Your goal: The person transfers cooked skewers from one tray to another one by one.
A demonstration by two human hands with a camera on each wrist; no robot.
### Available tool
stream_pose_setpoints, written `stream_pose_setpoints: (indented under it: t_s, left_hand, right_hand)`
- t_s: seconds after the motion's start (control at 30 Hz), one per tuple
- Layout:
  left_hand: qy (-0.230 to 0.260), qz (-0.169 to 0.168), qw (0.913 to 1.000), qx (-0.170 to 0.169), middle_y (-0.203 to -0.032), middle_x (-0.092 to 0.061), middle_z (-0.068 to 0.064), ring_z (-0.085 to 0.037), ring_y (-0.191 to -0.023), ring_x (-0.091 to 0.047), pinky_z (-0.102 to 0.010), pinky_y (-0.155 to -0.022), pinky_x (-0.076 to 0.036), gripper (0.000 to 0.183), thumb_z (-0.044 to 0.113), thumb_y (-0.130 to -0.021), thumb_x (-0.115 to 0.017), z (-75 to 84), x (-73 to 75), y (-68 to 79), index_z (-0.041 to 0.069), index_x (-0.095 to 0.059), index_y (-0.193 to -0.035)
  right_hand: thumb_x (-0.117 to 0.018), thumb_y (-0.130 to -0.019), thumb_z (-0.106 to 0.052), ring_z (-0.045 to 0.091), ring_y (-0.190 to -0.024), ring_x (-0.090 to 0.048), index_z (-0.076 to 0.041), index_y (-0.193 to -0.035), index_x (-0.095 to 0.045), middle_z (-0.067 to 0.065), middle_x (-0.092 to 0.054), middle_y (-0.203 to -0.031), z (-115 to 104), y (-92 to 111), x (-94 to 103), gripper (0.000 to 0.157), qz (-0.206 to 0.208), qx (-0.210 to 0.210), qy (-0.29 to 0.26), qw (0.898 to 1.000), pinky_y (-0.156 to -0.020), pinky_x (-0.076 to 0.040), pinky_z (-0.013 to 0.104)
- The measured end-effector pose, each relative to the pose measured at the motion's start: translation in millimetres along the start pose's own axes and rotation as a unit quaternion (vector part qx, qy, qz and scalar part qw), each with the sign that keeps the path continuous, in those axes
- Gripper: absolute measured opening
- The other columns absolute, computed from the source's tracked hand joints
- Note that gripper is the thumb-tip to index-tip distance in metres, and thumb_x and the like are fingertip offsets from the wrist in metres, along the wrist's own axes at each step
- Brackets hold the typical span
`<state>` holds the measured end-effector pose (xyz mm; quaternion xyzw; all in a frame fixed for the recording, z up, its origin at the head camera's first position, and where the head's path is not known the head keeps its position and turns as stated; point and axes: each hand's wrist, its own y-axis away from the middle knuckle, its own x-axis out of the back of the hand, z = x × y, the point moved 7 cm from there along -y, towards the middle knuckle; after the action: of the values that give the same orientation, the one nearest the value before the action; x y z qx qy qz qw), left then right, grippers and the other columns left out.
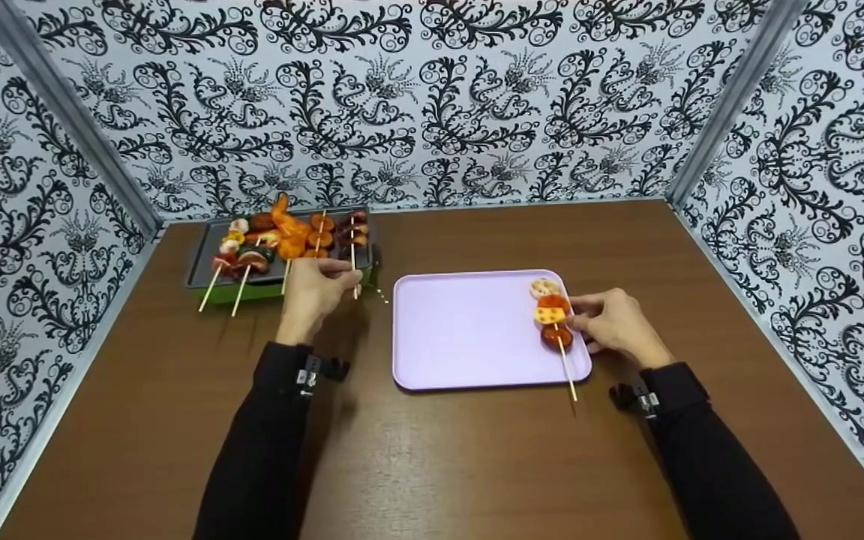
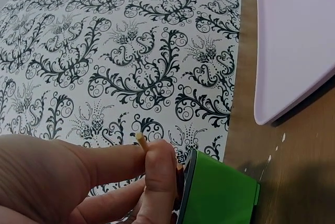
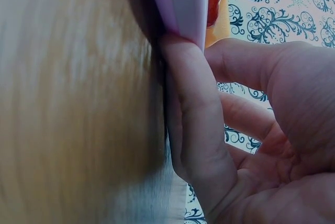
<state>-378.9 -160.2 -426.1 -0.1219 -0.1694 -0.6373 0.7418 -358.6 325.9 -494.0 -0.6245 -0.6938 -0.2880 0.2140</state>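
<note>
My left hand [image 1: 317, 291] pinches the wooden stick [image 2: 140, 139] of the rightmost skewer [image 1: 353, 231] between thumb and finger. Dark and brown pieces on that skewer lie at the right end of a toy grill [image 1: 205, 259] with a grey top and green sides. On the right, my right hand [image 1: 616, 326] grips the right rim of a lilac tray [image 1: 469, 330], one finger against its underside in the right wrist view. Beside the thumb a skewer [image 1: 550, 315] with round, orange and yellow pieces lies on the tray, its stick jutting past the front rim.
Several other skewers and an orange chicken-like piece [image 1: 289, 229] fill the grill, sticks overhanging its front. The brown table [image 1: 432, 457] meets patterned walls [image 1: 432, 97] behind and at both sides. The tray stands right of the grill.
</note>
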Motion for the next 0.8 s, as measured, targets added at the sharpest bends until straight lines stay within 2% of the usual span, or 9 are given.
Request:
stream_pose_setpoints:
  t_s: [0.17,0.27,0.53,0.67,0.8]
  left_hand:
    - [0.009,-0.002,1.0000,0.000,-0.125,-0.086,-0.026,-0.017,-0.094,-0.078,-0.015,-0.071,-0.057,0.029,0.011,-0.106,-0.085,0.4,-1.5,-0.7,-0.004,-0.084,-0.131]
    - [0.011,-0.002,0.9999,-0.005,-0.122,-0.087,-0.024,-0.019,-0.093,-0.078,-0.016,-0.070,-0.056,0.028,0.010,-0.105,-0.086,1.7,-3.2,-1.1,-0.004,-0.085,-0.130]
    - [0.001,-0.001,0.9997,-0.025,-0.120,-0.088,-0.024,-0.015,-0.089,-0.076,-0.014,-0.068,-0.054,0.028,0.010,-0.104,-0.088,5.9,-6.0,2.0,-0.003,-0.086,-0.128]
    - [0.004,-0.003,0.9995,-0.032,-0.118,-0.088,-0.023,-0.010,-0.085,-0.072,-0.014,-0.067,-0.053,0.029,0.011,-0.102,-0.089,7.7,-7.9,5.0,-0.004,-0.086,-0.127]
    - [0.013,-0.008,0.9995,-0.026,-0.115,-0.087,-0.020,-0.008,-0.085,-0.068,-0.015,-0.068,-0.053,0.030,0.009,-0.101,-0.090,12.1,-10.7,9.7,-0.004,-0.086,-0.127]
  right_hand:
    - [-0.084,-0.107,-0.015,0.014,-0.070,-0.077,-0.003,-0.154,-0.075,0.022,-0.082,-0.113,-0.1,0.2,-0.1,0.049,-0.005,-0.003,-0.001,1.000,-0.062,-0.070,0.030]
    - [-0.084,-0.107,-0.015,0.014,-0.069,-0.077,-0.003,-0.155,-0.074,0.022,-0.082,-0.112,0.5,-0.2,0.0,0.050,-0.006,-0.005,-0.004,1.000,-0.061,-0.070,0.030]
    - [-0.084,-0.107,-0.013,0.013,-0.068,-0.077,-0.003,-0.153,-0.075,0.021,-0.082,-0.110,1.0,-0.2,0.9,0.049,-0.001,0.000,-0.002,1.000,-0.061,-0.070,0.030]
    - [-0.085,-0.105,-0.012,0.013,-0.065,-0.079,0.000,-0.151,-0.076,0.023,-0.085,-0.109,0.6,-0.3,1.4,0.048,0.001,0.018,-0.002,1.000,-0.059,-0.070,0.030]
    - [-0.085,-0.105,-0.013,0.013,-0.066,-0.080,0.000,-0.150,-0.076,0.025,-0.086,-0.111,0.2,-0.4,1.9,0.048,0.002,0.025,-0.001,1.000,-0.060,-0.070,0.030]
